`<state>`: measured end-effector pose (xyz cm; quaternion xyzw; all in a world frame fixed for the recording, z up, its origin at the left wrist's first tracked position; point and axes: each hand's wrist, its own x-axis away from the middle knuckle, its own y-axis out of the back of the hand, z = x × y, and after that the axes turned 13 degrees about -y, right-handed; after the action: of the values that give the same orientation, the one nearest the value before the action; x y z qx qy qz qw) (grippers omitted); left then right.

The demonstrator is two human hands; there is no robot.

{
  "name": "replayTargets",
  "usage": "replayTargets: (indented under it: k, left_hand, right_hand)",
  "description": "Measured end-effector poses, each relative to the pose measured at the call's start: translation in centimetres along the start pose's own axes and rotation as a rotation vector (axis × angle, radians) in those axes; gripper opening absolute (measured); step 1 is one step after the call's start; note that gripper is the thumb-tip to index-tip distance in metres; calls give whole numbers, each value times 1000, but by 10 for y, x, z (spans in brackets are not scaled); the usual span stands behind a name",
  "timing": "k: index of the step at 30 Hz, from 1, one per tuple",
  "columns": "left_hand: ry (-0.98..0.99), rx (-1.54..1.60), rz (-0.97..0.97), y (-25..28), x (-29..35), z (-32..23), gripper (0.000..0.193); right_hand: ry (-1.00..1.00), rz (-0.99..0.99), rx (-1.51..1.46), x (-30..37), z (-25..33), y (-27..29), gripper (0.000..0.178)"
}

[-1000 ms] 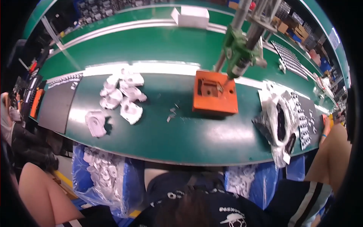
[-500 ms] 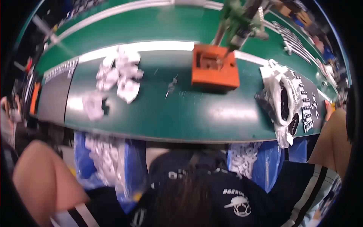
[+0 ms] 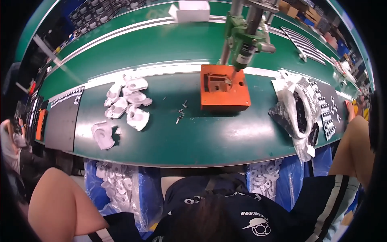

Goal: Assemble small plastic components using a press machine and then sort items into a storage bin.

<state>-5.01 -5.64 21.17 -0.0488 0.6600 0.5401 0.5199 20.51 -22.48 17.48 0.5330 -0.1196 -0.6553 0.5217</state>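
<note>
Neither of my hands shows; only my bent left arm [image 3: 56, 201] at lower left and my right arm [image 3: 352, 149] at the right edge come into view. On the green bench ahead, several white molded plastic parts [image 3: 136, 98] lie in a loose cluster at left. One part [image 3: 103, 135] sits apart, nearer the front edge. Several small metal pins [image 3: 181, 112] are scattered mid-bench. An orange fixture block [image 3: 225, 101], with a recess in its top, stands under a green bench press [image 3: 244, 50]. Whether a part sits in the recess I cannot tell.
At right lies a ring-shaped bundle in clear plastic [image 3: 296, 117], beside strips of small black pieces [image 3: 327, 115]. A dark grey mat [image 3: 60, 125] covers the bench's left end. Below the front edge, blue-lined bins [image 3: 147, 193] hold white parts. Co-workers are at both sides.
The view has tilted, so the bench and its things appear lower and the picture is sharper. Nothing on the bench has visibly been moved. My hands are out of view in both frames.
</note>
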Motion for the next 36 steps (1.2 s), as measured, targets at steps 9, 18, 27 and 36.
replayTargets:
  k: [9,18,27,36]
  left_hand:
    - [420,-166,-552,15,103,12,37]
    - [1090,-307,42,-205,190,123,50]
    - [969,-519,418,-186,250,151,44]
    - [884,-397,384,-143,283,141,35]
  right_hand:
    - [-522,-739,41,-16,-106,-6,33]
    - [-977,-257,-855,-17,-237,-164,75]
    - [-1019,-226,-857,-26,-224,-171,84]
    - [-1038,-203,-834,-57,-197,-200,77]
